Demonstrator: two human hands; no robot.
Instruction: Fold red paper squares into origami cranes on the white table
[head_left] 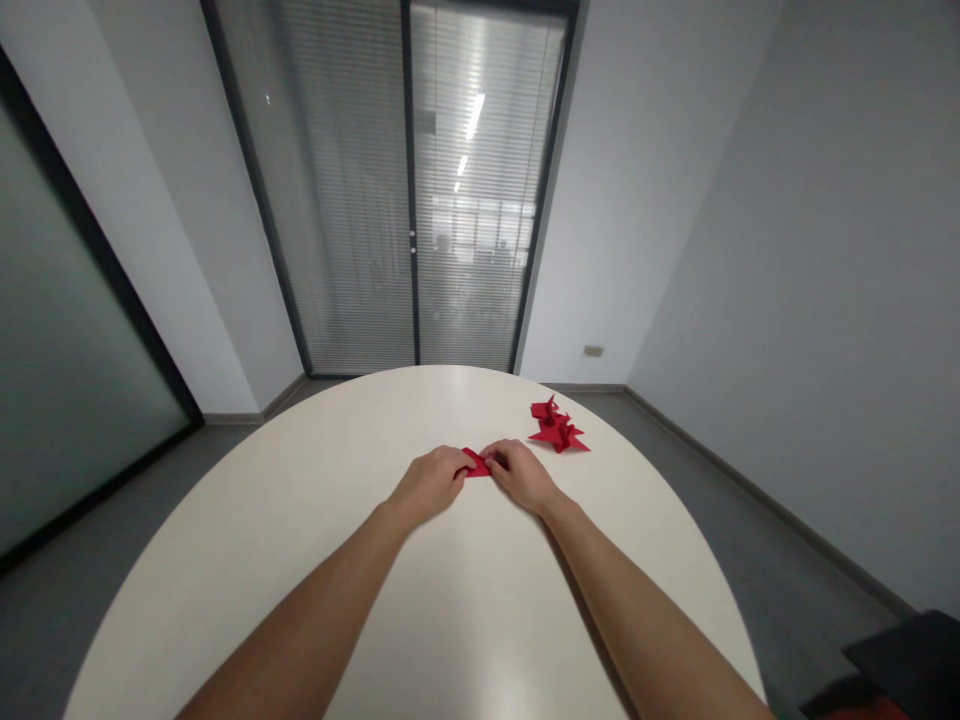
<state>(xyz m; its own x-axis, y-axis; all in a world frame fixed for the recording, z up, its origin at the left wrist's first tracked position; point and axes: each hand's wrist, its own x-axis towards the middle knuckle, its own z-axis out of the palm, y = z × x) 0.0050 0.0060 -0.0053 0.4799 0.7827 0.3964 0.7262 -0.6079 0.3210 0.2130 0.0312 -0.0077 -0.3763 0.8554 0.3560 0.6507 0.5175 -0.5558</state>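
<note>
So both hands are working in close over the white round table, and the small red paper piece (478,468) is sitting right between them, near the middle of the white round table (247,540). The left hand (433,480) is curling mostly closed and gripping the paper's left side, probably to stop it sliding on that smooth top. The right hand (523,476) is bending its fingers in too, thumb and fingertips nearly meeting and pinching the right side; I'm guessing gripping both ends is giving better control of something that tiny. The hands are hiding some of the paper, so I can't tell its full shape. The folded red paper shapes (557,430) are lying together beyond the right hand, likely out of the forearms' way.
</note>
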